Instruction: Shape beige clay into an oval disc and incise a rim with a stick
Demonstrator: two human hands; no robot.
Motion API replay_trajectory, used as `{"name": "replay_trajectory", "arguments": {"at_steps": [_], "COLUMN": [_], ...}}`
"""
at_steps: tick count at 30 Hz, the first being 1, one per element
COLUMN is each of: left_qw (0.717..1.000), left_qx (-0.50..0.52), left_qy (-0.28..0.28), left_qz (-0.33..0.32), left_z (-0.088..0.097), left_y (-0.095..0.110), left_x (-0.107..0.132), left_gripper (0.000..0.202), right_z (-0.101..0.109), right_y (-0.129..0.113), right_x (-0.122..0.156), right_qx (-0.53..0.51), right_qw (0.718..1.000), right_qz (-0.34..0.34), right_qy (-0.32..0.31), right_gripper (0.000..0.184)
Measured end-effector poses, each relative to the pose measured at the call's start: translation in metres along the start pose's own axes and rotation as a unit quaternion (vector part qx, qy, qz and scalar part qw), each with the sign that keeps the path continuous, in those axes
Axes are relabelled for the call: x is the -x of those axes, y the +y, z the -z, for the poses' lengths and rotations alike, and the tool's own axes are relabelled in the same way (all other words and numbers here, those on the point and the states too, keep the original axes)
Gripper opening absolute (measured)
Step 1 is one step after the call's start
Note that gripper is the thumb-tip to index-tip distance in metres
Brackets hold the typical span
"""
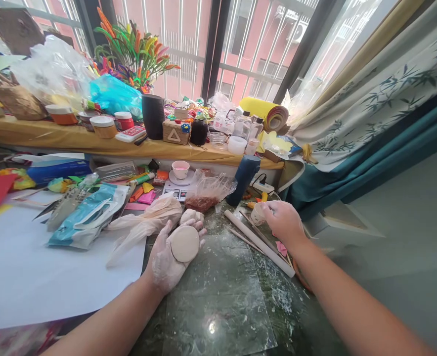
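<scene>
My left hand is palm up, whitened with powder, and holds a flat round disc of pale clay. Just beyond its fingertips lies a lump of the same pale material, partly hidden. My right hand is closed on the rim of a small white paper cup at the right of the table. Beside that cup, a white rolling rod lies slantwise among thin wooden sticks. A clear sheet dusted with powder covers the dark tabletop in front of me.
A kitchen scale carries a pink-filled cup. Near it are a bag of reddish-brown stuff, a dark blue cylinder and a crumpled plastic bag. White paper lies left. Jars and craft supplies crowd the windowsill.
</scene>
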State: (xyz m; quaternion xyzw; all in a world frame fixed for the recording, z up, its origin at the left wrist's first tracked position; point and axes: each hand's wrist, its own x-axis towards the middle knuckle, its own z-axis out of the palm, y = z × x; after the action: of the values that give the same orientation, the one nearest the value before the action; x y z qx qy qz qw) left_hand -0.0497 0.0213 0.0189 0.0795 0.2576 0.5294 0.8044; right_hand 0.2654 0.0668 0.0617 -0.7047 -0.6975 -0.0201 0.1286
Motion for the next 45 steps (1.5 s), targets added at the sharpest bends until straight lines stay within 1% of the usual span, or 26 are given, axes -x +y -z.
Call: {"name": "replay_trajectory", "arguments": {"at_steps": [2,4,7,9,11,12,13,15,17,19,22,23,24,26,28,29,30,32,33,34,36,38,41,42,43,45], "left_qw": [1.000,1.000,1.000,0.999,0.998,0.998,0.998,0.998,0.999,0.999,0.999,0.999,0.999,0.998,0.998,0.999,0.999,0.999,0.999,0.999,0.999,0.999,0.999,0.999,0.999,0.999], "left_qx": [0.007,0.015,0.027,0.041,0.055,0.058,0.059,0.055,0.048,0.041,0.042,0.045,0.050,0.055,0.054,0.052,0.049,0.042,0.038,0.035,0.028,0.021,0.014,0.013,0.012,0.011], "left_qy": [0.000,-0.001,-0.003,-0.007,-0.014,-0.015,-0.015,-0.012,-0.011,-0.008,-0.003,-0.001,0.000,0.006,0.011,0.012,0.011,0.010,0.011,0.013,0.021,0.034,0.044,0.045,0.044,0.044], "left_qz": [-0.004,-0.005,-0.011,-0.013,-0.011,-0.008,-0.006,-0.005,-0.008,-0.013,-0.017,-0.017,-0.015,-0.010,-0.007,-0.007,-0.009,-0.013,-0.016,-0.019,-0.019,-0.016,-0.021,-0.024,-0.026,-0.027], "left_z": [0.000,0.001,0.003,0.005,0.007,0.008,0.009,0.008,0.007,0.005,0.004,0.004,0.005,0.006,0.007,0.007,0.007,0.007,0.007,0.006,0.006,0.005,0.002,0.001,0.000,-0.002], "left_y": [0.000,-0.001,-0.001,-0.001,-0.001,-0.001,-0.002,-0.002,-0.003,-0.003,-0.002,-0.002,-0.002,-0.003,-0.004,-0.005,-0.005,-0.006,-0.007,-0.007,-0.007,-0.007,-0.006,-0.006,-0.005,-0.005], "left_x": [-0.001,-0.001,-0.003,-0.003,-0.003,-0.003,-0.004,-0.004,-0.004,-0.003,-0.001,-0.001,-0.002,-0.003,-0.004,-0.004,-0.005,-0.004,-0.004,-0.004,-0.004,-0.004,-0.004,-0.004,-0.004,-0.004], "left_gripper": [0.046,0.046,0.048,0.052,0.056,0.057,0.057,0.055,0.052,0.051,0.052,0.052,0.051,0.049,0.047,0.047,0.046,0.046,0.046,0.046,0.045,0.044,0.042,0.042,0.042,0.043], "right_z": [-0.008,-0.023,-0.044,-0.050,-0.050,-0.049,-0.048,-0.046,-0.045,-0.045,-0.043,-0.042,-0.041,-0.041,-0.045,-0.049,-0.053,-0.060,-0.061,-0.061,-0.054,-0.041,-0.019,-0.013,-0.010,-0.007], "right_y": [-0.024,-0.057,-0.103,-0.117,-0.114,-0.109,-0.104,-0.101,-0.107,-0.118,-0.117,-0.110,-0.100,-0.080,-0.070,-0.070,-0.073,-0.081,-0.083,-0.081,-0.065,-0.036,0.006,0.016,0.021,0.024], "right_x": [0.034,0.074,0.128,0.147,0.150,0.146,0.140,0.126,0.117,0.118,0.133,0.137,0.140,0.142,0.143,0.146,0.150,0.159,0.162,0.161,0.148,0.117,0.053,0.034,0.017,-0.007], "right_qx": [-0.028,-0.130,-0.159,-0.174,-0.189,-0.190,-0.182,-0.147,-0.122,-0.152,-0.231,-0.243,-0.241,-0.197,-0.147,-0.139,-0.146,-0.184,-0.200,-0.205,-0.179,-0.131,-0.057,-0.023,0.009,0.025], "right_qw": [0.999,0.968,0.935,0.889,0.856,0.860,0.879,0.935,0.959,0.942,0.861,0.848,0.859,0.927,0.965,0.965,0.953,0.899,0.878,0.877,0.928,0.973,0.995,0.999,0.999,0.997], "right_qz": [0.045,0.199,0.271,0.353,0.398,0.388,0.352,0.228,0.144,0.188,0.356,0.378,0.364,0.249,0.158,0.165,0.211,0.349,0.391,0.396,0.303,0.185,0.070,0.038,0.023,0.024], "right_qy": [0.001,-0.078,-0.167,-0.233,-0.270,-0.273,-0.266,-0.230,-0.209,-0.231,-0.280,-0.282,-0.269,-0.201,-0.149,-0.146,-0.160,-0.190,-0.191,-0.176,-0.121,-0.043,0.045,0.025,-0.028,-0.075], "right_gripper": [0.049,0.042,0.050,0.064,0.068,0.066,0.064,0.061,0.067,0.070,0.066,0.062,0.055,0.046,0.047,0.049,0.049,0.043,0.039,0.036,0.032,0.033,0.039,0.040,0.041,0.039]}}
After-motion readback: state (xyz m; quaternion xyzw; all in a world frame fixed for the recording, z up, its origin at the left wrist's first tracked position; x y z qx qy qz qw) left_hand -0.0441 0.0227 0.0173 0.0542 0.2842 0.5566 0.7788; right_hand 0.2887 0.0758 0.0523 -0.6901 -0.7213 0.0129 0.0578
